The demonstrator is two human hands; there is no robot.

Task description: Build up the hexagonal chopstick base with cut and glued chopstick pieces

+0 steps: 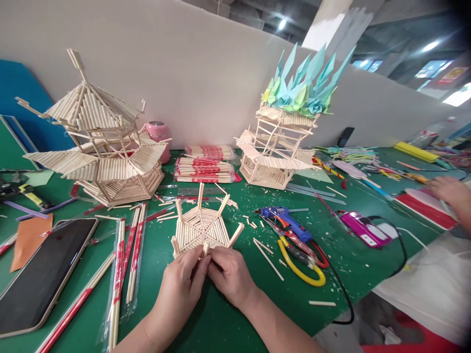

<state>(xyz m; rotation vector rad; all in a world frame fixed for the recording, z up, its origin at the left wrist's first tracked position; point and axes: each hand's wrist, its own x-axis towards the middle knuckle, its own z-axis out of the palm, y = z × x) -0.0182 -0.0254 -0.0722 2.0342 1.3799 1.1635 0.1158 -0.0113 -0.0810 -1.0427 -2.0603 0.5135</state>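
Note:
A six-sided base of wooden sticks point(201, 226) lies on the green table in front of me, with short upright posts at its corners. My left hand point(184, 279) and my right hand point(231, 274) meet at its near corner. Between their fingertips they pinch a short wooden post point(206, 246). The foot of that post is hidden behind the fingers. To the right of the base lies a blue glue gun point(287, 220), next to cutters with yellow handles point(305, 274).
Two stick pavilions stand behind, one with a pointed roof point(99, 147), one topped with folded paper point(283, 132). Packs of chopsticks point(206, 169) lie between them. A phone point(47, 269) and wrapped chopsticks point(119, 279) lie left. At right are a pink device point(364, 228) and another person's hand point(447, 191).

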